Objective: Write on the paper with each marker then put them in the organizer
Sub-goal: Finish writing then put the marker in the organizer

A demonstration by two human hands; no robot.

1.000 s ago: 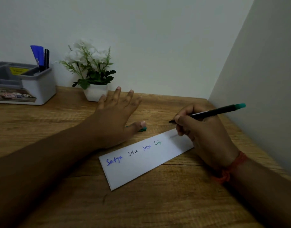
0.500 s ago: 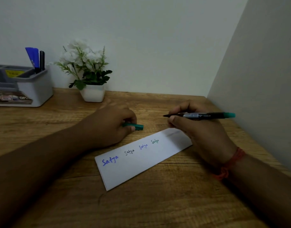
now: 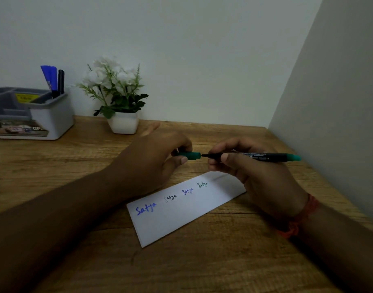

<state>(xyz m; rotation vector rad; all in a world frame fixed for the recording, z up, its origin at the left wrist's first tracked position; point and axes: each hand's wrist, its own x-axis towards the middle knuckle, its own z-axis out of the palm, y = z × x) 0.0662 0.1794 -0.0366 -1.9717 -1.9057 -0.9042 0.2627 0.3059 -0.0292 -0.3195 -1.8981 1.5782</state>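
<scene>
Now I have the green marker (image 3: 263, 156) pinched near its tip in my right hand (image 3: 247, 174), above the paper (image 3: 181, 214); my left hand (image 3: 158, 163) pinches its cap (image 3: 192, 155), seemingly just touching the nib. Light, stiff, slick barrel, so grip close.

Both forearms are stretched forward over the counter, hands brought close together, nearly knuckle to knuckle. The left hand (image 3: 153, 161) is curled, thumb and fingers pinched round a small cap (image 3: 191, 155). The right hand (image 3: 251, 176) is curled round a marker (image 3: 261, 156), held level, tip pointed at the cap. A red thread is worn on the right wrist.
</scene>
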